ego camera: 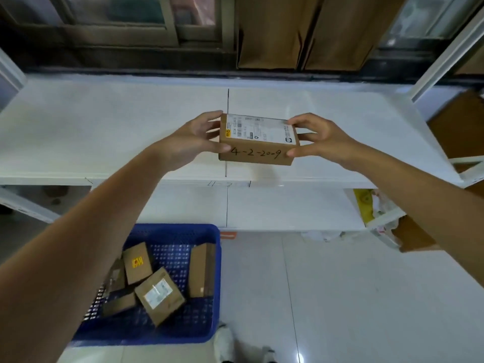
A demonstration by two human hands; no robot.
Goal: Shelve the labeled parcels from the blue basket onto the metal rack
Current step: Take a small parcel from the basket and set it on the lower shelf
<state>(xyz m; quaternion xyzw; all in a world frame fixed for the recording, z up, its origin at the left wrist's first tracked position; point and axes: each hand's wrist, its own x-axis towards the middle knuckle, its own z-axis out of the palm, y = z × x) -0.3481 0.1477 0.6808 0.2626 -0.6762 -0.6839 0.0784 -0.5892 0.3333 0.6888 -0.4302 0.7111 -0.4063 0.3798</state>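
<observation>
A small brown cardboard parcel [258,139] with a white shipping label on top and "4-2-2009" handwritten on its front side is held over the white metal rack shelf [104,127]. My left hand [192,141] grips its left end and my right hand [318,140] grips its right end. The parcel hovers near the shelf's front edge, just right of a seam line. The blue basket [183,334] stands on the floor at lower left, partly hidden by my left forearm, with several brown parcels [159,294] lying in it.
A lower rack shelf [288,208] sits beneath the top one. Brown cardboard boxes [455,127] stand at the right beside a rack upright, with yellow and white bags [372,205] below. Large cartons [314,32] lean behind the rack. White tiled floor [340,297] spreads to the right.
</observation>
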